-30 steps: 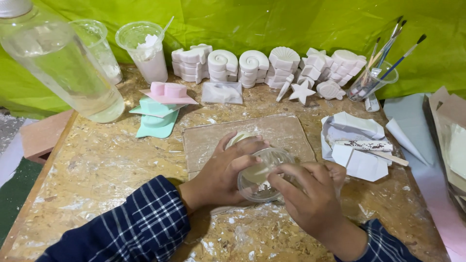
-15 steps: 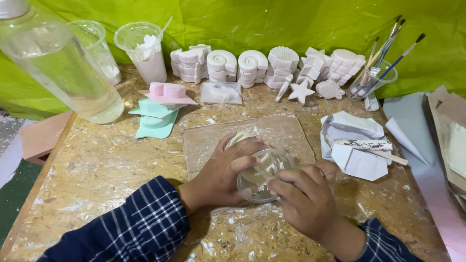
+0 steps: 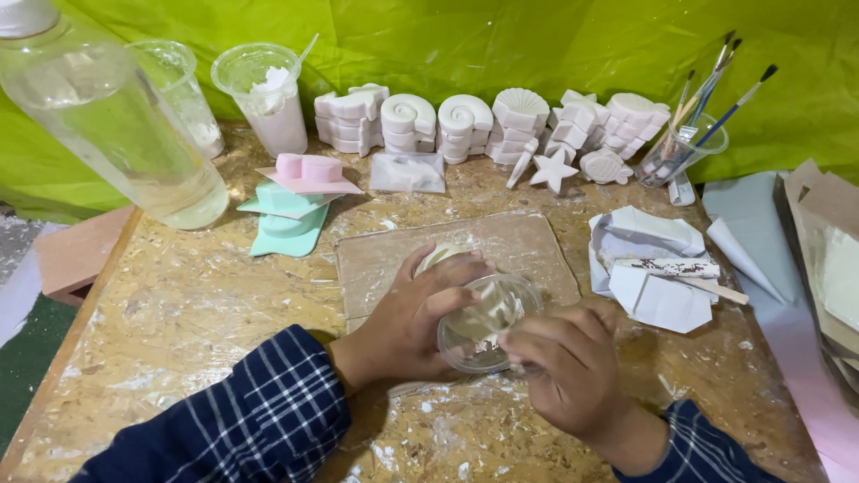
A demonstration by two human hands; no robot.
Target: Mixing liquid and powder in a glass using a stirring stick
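A small clear plastic cup [image 3: 488, 324] with white plaster in it lies tilted on its side over a clear flat sheet [image 3: 528, 246] at the middle of the wooden table. My left hand [image 3: 410, 322] wraps the cup from the left, fingers over its top. My right hand [image 3: 568, 376] grips the cup's rim from the right. A pale round piece [image 3: 445, 257] peeks out just behind my left fingers.
White plaster casts [image 3: 492, 121] line the back by the green cloth. A big clear bottle [image 3: 116, 125] and two plastic cups [image 3: 268, 98] stand at left, pink and mint moulds [image 3: 295, 192] beside them. Crumpled paper with a stick [image 3: 658, 268] and a cup of brushes [image 3: 689, 148] lie right.
My right hand has slid a little down and toward me on the cup's rim, and the cup has tipped further. My left hand stays in place.
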